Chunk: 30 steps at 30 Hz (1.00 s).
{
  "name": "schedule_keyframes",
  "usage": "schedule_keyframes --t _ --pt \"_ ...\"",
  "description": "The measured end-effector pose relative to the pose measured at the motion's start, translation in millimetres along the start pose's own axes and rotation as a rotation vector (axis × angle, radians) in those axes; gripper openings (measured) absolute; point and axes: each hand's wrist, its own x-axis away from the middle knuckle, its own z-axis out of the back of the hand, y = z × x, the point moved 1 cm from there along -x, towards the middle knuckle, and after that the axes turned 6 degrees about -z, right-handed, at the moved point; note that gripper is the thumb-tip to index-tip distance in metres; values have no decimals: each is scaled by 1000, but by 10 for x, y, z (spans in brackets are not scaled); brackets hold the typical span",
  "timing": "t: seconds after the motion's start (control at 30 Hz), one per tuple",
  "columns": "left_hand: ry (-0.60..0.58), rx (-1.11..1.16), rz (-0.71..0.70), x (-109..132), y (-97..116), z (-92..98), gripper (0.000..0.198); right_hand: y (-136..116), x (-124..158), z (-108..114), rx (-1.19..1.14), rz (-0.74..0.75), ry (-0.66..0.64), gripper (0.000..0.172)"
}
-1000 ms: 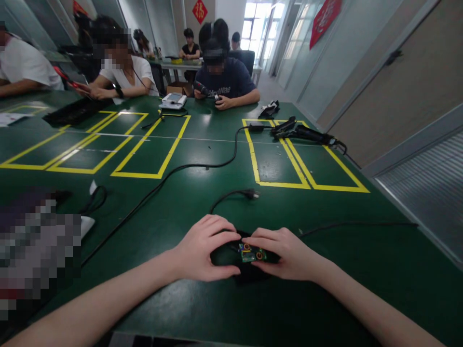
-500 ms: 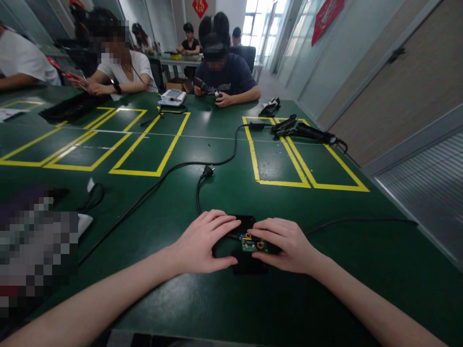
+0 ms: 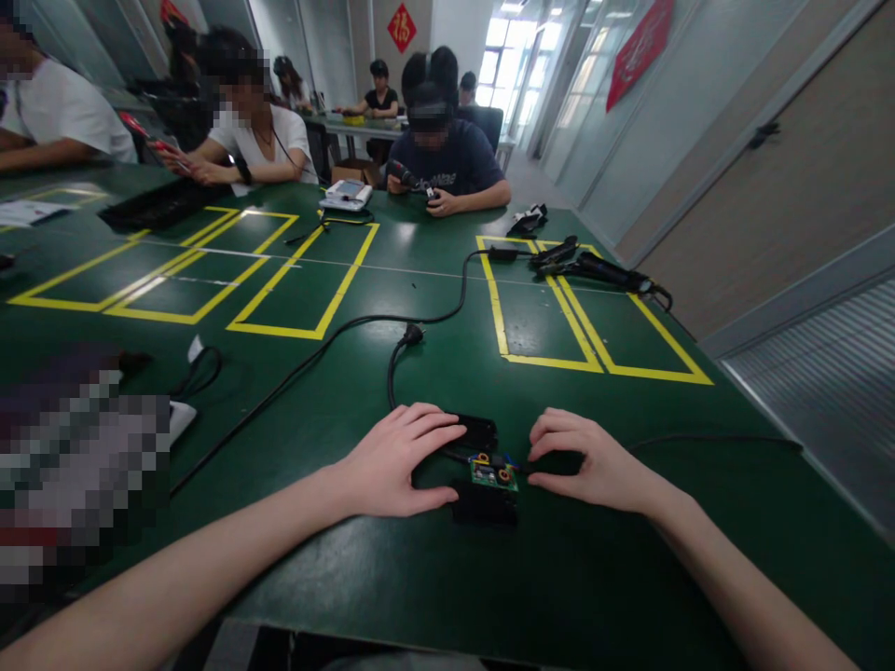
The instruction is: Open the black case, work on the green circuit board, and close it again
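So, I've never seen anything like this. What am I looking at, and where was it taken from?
No robot: these are a person's bare left hand and right hand, seen from a camera on that person's head, looking forward and down. Between them, on the green table, lies a small circuit board with black pieces above and below it. The left hand spreads beside these; the right curls by the board's other end, but whether it holds anything is unclear. Farther off are a plug and yellow tape.

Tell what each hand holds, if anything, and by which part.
Left hand: at the left edge of the black casing; right hand: around the cable beside the circuit board. Whether either grips is unclear.
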Motion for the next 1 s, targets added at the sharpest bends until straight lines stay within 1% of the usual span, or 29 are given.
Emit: schedule_keyframes --t 0.07,0.23,0.3,0.53,0.73,0.83,1.0 --pt "8 2 1 1 -9 -3 70 -34 -21 -46 -7 15 14 18" --pt "28 -1 2 15 -64 12 68 -108 -87 -158 49 29 158 21" --pt "38 -6 4 25 -94 28 66 -125 -99 -199 73 31 182 22" --pt "69 -14 -32 48 -145 74 61 -151 -77 -280 127 -13 180 24" --pt "76 -23 -52 45 -120 93 56 -199 -53 -317 173 21 139 25" --pt "68 -29 -44 38 -107 105 56 -219 -50 -343 167 20 114 25" --pt "41 -31 -7 35 -85 119 55 -210 -46 -371 191 4 108 22"
